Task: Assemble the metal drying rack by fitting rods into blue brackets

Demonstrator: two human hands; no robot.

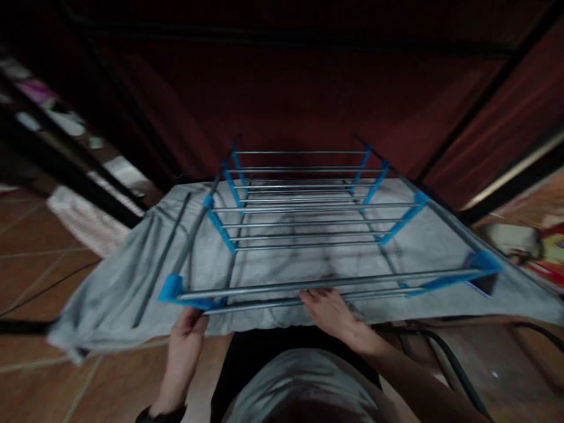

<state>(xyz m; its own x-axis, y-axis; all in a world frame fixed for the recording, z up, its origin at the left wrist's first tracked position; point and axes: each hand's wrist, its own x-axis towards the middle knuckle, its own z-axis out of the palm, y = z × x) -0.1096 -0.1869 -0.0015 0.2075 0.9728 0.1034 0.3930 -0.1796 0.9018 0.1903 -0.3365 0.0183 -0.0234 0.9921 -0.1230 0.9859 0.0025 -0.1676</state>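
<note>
A folding drying rack (308,223) with grey metal rods and blue plastic joints stands in front of me. A light grey cloth (132,282) lies spread beneath its rods and hangs off both sides. My left hand (187,338) grips the cloth's near edge below the rack's front left blue corner. My right hand (328,311) rests on the near edge at the middle, fingers curled over the cloth just under the front rods. The picture is blurred by motion.
A dark red curtain (308,100) fills the background. Black metal bars (66,158) slant at the left. The floor is reddish tile (39,258). Black cables (445,352) run along the floor at right, next to a colourful mat (529,241).
</note>
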